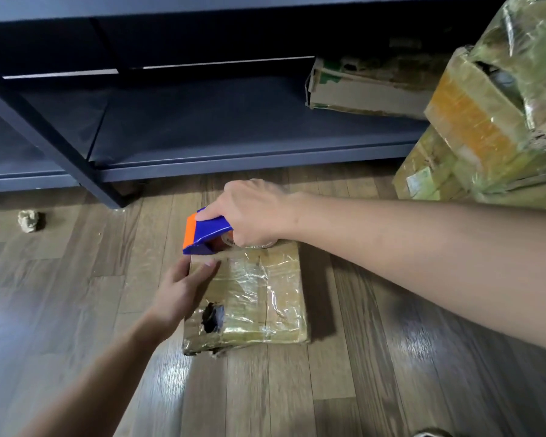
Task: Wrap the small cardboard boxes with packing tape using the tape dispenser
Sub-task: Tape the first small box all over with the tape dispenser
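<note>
A flat cardboard box (265, 298), shiny with clear tape and torn open by a dark hole near its front left corner, lies on the wooden floor. My right hand (256, 212) grips a blue and orange tape dispenser (204, 234) at the box's far left edge. The tape roll is mostly hidden under that hand. My left hand (183, 288) rests on the left side of the box, fingers straight and pressing down just below the dispenser.
A dark metal shelf unit (171, 127) stands behind the box, with a worn carton (366, 86) on its lower shelf. Tape-wrapped boxes (486, 127) are stacked at the right. A crumpled paper ball (30, 220) lies on the floor at the left.
</note>
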`<state>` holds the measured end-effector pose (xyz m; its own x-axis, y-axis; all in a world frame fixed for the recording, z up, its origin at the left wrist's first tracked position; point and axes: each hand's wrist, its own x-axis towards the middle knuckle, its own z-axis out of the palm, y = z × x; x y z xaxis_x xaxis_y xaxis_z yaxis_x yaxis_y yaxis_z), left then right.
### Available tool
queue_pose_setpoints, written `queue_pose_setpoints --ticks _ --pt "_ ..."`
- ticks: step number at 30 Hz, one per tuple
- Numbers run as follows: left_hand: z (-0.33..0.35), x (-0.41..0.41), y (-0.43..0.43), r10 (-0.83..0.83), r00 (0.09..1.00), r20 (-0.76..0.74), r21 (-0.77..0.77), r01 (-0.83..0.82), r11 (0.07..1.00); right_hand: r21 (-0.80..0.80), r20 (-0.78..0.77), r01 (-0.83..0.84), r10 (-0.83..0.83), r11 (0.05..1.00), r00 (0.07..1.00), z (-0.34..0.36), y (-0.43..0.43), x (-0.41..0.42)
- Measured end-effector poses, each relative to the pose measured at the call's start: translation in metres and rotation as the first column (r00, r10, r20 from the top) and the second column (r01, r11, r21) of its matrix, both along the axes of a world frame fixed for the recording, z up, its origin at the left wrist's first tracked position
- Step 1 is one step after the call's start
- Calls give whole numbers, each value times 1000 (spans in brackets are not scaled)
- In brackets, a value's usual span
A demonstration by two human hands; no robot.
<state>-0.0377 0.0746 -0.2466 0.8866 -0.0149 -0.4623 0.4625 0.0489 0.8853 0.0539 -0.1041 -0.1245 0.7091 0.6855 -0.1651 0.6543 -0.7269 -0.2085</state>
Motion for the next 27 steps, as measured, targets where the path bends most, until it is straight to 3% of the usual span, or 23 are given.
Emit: queue_pose_setpoints --ticks 7,15,27 --pt "0 0 -15 131 990 57 -73 -126 989 -90 37 -39 42 995 998 2 0 1" --pt "8 -1 -21 99 993 69 -97 -92 991 -79 -46 -55 51 995 998 -4 -18 7" --pt "13 6 -8 261 962 84 -108 -252 962 -49 -78 -13 9 999 997 3 -51 13"
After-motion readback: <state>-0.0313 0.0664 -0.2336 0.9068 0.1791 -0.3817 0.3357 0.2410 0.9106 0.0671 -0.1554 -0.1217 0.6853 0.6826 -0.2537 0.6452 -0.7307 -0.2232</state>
